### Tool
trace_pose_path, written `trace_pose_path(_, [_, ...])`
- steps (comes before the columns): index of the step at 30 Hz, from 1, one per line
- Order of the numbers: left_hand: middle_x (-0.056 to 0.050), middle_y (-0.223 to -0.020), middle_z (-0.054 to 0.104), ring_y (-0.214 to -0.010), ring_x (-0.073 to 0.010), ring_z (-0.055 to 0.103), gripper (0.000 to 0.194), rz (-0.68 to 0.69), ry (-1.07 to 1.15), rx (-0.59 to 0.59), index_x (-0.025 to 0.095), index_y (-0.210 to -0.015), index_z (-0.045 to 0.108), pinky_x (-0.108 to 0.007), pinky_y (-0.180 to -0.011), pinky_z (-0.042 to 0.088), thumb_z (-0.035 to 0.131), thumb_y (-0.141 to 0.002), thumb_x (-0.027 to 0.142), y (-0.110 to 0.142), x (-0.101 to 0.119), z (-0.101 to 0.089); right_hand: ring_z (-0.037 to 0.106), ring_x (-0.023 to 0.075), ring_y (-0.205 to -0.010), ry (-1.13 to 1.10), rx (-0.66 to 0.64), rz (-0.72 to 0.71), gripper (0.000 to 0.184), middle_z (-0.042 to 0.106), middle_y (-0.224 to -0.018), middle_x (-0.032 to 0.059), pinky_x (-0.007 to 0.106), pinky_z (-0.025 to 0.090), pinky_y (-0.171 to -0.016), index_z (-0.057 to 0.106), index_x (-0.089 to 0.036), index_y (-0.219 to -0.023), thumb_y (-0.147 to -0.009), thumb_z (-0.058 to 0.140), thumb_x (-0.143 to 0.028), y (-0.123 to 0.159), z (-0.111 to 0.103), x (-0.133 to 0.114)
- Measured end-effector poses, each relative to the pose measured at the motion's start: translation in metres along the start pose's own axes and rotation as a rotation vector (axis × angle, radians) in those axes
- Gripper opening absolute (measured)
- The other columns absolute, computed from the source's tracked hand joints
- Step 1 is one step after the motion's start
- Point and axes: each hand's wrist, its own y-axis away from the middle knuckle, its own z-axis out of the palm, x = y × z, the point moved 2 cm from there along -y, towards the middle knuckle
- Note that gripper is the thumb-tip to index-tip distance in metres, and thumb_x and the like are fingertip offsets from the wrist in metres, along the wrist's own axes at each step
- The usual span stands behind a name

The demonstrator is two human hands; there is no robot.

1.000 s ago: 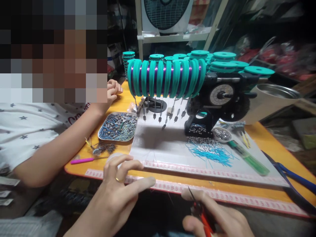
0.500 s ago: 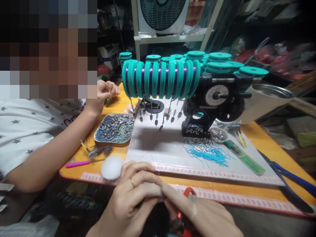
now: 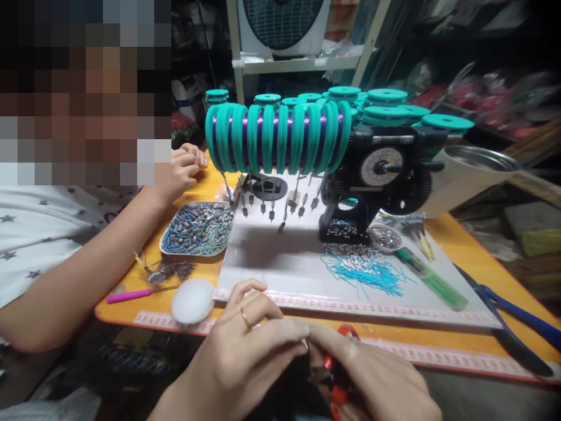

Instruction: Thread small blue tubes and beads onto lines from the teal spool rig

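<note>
Low at the table's front edge, my left hand (image 3: pixel 249 339) wears a ring and has its thumb and forefinger pinched together. What sits in that pinch is too small or hidden to make out. My right hand (image 3: pixel 372 374) meets it fingertip to fingertip and holds red-handled pliers (image 3: pixel 336 377) in its palm, their metal part mostly hidden. Beyond the hands stands a black winding machine (image 3: pixel 368 193) carrying a row of green spools (image 3: pixel 276 137) wound with purple line. Small dark floats and weights (image 3: pixel 272 210) dangle under the spools.
At left, another person's arm (image 3: pixel 118 245) rests by a tray (image 3: pixel 162 248) of small floats. A white round lid (image 3: pixel 191 301) and pink-handled needle tool (image 3: pixel 131 296) lie nearer. Blue sticks (image 3: pixel 372 275), a green box cutter (image 3: pixel 438 283) and large blue-handled pliers (image 3: pixel 521 316) lie right.
My fingertips have shifted slightly right, and my left fingers are a little more raised. The other person's hand has lowered toward the table. The view has shifted slightly.
</note>
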Motion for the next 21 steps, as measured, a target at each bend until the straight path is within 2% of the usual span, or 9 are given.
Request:
trace_pose_path(3, [0.003,-0.073,0.056,-0.066,-0.0125,0.051,0.019,0.043,-0.102,-0.040,0.018,-0.103,0.069,-0.041,-0.095,0.042,0.059,-0.094,0.004,-0.002,-0.003,-0.001,0.066,0.0133,-0.052,0.029,-0.052,-0.029,0.035,0.065,-0.061,-0.0003,0.021,0.053,-0.056,0.067,-0.012,-0.124,-0.093,0.049,-0.011,0.000,0.002,0.005])
trace_pose_path(8, [0.001,-0.071,0.063,-0.065,-0.0144,0.052,0.011,0.038,-0.217,-0.118,0.015,-0.092,0.067,-0.041,-0.086,0.038,0.058,-0.094,0.008,-0.010,-0.007,0.004,0.068,0.0146,-0.055,0.078,-0.085,-0.030,0.036,0.071,-0.069,0.0020,0.021,0.054,-0.056,0.065,-0.014,-0.124,-0.093,0.046,-0.012,0.001,0.004,0.011])
trace_pose_path(14, [0.000,-0.075,0.063,-0.070,-0.0171,0.053,0.012,-0.085,-0.325,-0.106,0.017,-0.085,0.066,-0.038,-0.076,0.036,0.059,-0.092,0.010,-0.022,-0.023,0.014,0.070,0.0113,-0.056,0.088,-0.029,0.040,0.038,0.076,-0.079,0.0012,0.019,0.052,-0.056,0.057,-0.015,-0.132,-0.094,0.050,-0.012,0.011,-0.001,0.023])
trace_pose_path(18, [-0.002,-0.075,0.063,-0.072,-0.0188,0.054,0.015,-0.140,-0.333,-0.171,0.018,-0.085,0.068,-0.037,-0.073,0.035,0.058,-0.093,0.010,-0.027,-0.025,0.015,0.073,0.0136,-0.064,0.076,-0.121,0.019,0.045,0.078,-0.090,0.0056,0.019,0.056,-0.061,0.053,-0.012,-0.138,-0.094,0.052,-0.011,0.016,-0.005,0.023])
trace_pose_path(21, [-0.001,-0.075,0.062,-0.072,-0.0189,0.053,0.015,-0.146,-0.338,-0.193,0.018,-0.084,0.069,-0.038,-0.072,0.035,0.059,-0.092,0.009,-0.029,-0.023,0.014,0.072,0.0130,-0.060,0.062,-0.192,0.034,0.056,0.078,-0.091,0.0041,0.019,0.059,-0.062,0.050,-0.012,-0.144,-0.089,0.047,-0.006,0.016,-0.004,0.021])
